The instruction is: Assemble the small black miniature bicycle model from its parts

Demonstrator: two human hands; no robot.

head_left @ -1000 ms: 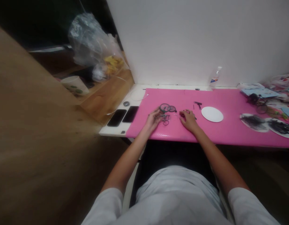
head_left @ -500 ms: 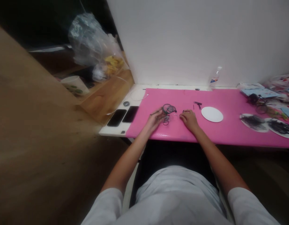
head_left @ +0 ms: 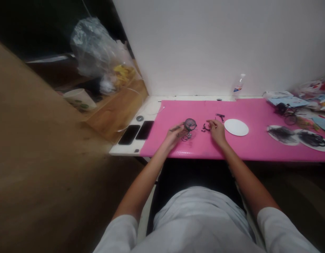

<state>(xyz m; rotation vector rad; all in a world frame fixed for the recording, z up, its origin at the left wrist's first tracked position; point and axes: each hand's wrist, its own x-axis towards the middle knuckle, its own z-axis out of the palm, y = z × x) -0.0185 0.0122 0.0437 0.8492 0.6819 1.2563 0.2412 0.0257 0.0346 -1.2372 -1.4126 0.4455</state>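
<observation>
My left hand (head_left: 175, 134) is closed around a small model bicycle (head_left: 190, 125) with thin black spoked wheels, held over the pink mat (head_left: 173, 110). One wheel faces up; the other end hangs lower, and its details are blurred. To the right, the fingers of my right hand (head_left: 216, 129) pinch at a small dark curved part (head_left: 208, 128) on or just above the mat; its exact kind is too small to tell. A black piece (head_left: 220, 116) with a T-like shape lies beyond that hand. Beside it rests a white oval plate (head_left: 236, 127).
Two phones (head_left: 129, 134) and a round grey disc (head_left: 140, 118) sit at the left. Farther right are plates of black parts (head_left: 283, 135), another model bicycle (head_left: 286, 111) and plastic packaging (head_left: 319, 96). A clear bottle (head_left: 238, 86) stands by the wall.
My right hand has lifted slightly and its fingers have drawn together at the small dark part. The bicycle in my left hand has turned a little. The camera view has shifted slightly.
</observation>
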